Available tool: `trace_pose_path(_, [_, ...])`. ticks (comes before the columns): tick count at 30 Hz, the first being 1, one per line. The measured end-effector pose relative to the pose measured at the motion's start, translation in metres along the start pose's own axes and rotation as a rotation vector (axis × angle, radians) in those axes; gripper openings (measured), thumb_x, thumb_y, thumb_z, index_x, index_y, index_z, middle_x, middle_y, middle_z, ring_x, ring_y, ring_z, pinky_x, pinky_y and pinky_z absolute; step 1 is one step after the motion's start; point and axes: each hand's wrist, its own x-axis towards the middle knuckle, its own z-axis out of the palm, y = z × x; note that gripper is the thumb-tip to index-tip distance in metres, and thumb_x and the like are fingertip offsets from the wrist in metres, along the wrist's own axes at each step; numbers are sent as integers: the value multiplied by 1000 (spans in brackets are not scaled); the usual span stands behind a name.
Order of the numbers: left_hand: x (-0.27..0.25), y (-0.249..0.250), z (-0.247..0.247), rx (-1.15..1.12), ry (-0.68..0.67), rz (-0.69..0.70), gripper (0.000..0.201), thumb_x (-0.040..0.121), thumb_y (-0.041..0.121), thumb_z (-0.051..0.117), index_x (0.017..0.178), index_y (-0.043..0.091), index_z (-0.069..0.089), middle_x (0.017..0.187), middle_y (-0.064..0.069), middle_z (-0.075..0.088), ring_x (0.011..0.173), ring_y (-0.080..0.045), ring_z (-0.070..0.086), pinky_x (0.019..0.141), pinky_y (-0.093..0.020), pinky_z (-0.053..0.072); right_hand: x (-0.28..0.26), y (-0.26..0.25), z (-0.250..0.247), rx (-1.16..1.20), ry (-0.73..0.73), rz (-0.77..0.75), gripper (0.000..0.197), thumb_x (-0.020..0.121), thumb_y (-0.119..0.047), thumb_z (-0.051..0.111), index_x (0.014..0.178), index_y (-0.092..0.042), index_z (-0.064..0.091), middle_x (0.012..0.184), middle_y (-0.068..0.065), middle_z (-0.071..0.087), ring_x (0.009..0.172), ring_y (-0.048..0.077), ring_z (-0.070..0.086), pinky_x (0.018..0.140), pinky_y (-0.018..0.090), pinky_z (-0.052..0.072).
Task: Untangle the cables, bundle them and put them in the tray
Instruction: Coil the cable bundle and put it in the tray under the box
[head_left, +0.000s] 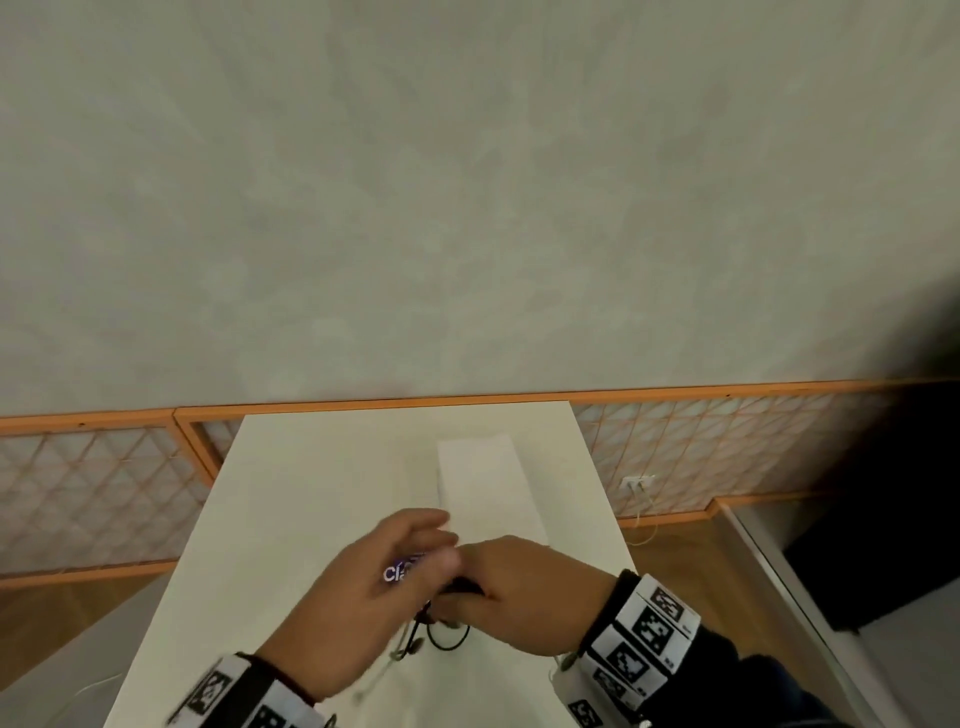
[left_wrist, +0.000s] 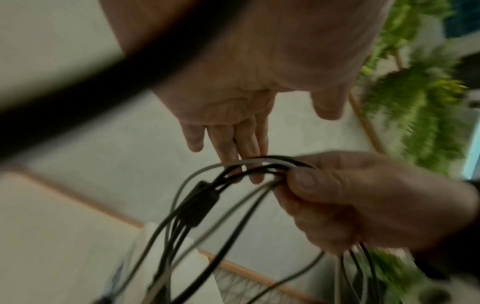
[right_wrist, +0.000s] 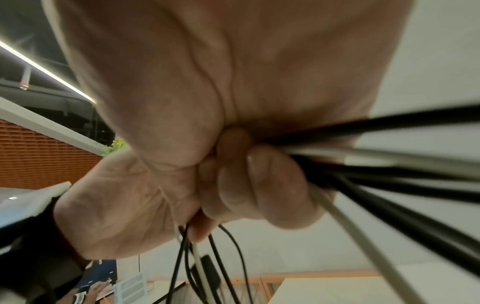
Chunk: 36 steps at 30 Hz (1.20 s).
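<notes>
Both hands meet over the near part of the white table. My right hand grips a bunch of black and grey cables in its curled fingers. Loops of the cables hang below the hands, one with a black inline box. My left hand has its fingers straight, the tips touching the cables beside the right thumb. A purple tag with white letters shows at the left hand; what holds it is unclear. The white tray lies just beyond the hands.
An orange-framed lattice panel runs behind the table. A wall socket with a white cord is at the right, with dark furniture further right. Green plants show in the left wrist view.
</notes>
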Motion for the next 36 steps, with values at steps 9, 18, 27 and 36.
trace_pose_path(9, [8, -13, 5, 63, -116, 66, 18, 100, 36, 70, 92, 20, 65, 68, 8, 57, 61, -8, 51, 57, -23, 44, -19, 12, -46, 93, 231, 26, 17, 102, -36, 63, 91, -23, 64, 74, -10, 57, 68, 3, 51, 62, 19, 39])
trace_pose_path(18, [7, -9, -16, -51, -58, -25, 53, 83, 65, 66, 79, 14, 54, 62, 3, 45, 56, -16, 41, 58, -30, 40, -24, 46, -28, 309, 295, 200, 28, 106, -41, 54, 96, -16, 63, 74, -5, 53, 62, 2, 47, 60, 17, 41])
trace_pose_path(27, [5, 6, -4, 120, -117, 16, 53, 106, 59, 42, 79, 14, 54, 56, 13, 49, 52, -6, 44, 61, -24, 40, -10, 11, 7, 415, 270, 98, 56, 86, -43, 82, 133, -42, 51, 109, -14, 72, 101, 2, 70, 89, 22, 56])
trace_pose_path(36, [2, 19, -4, 74, -86, 43, 54, 101, 59, 47, 84, 9, 59, 57, 14, 48, 51, -5, 46, 55, -20, 39, -6, 1, -3, 185, 214, -22, 33, 107, -46, 49, 103, -15, 61, 91, 5, 67, 83, 21, 61, 77, 40, 51])
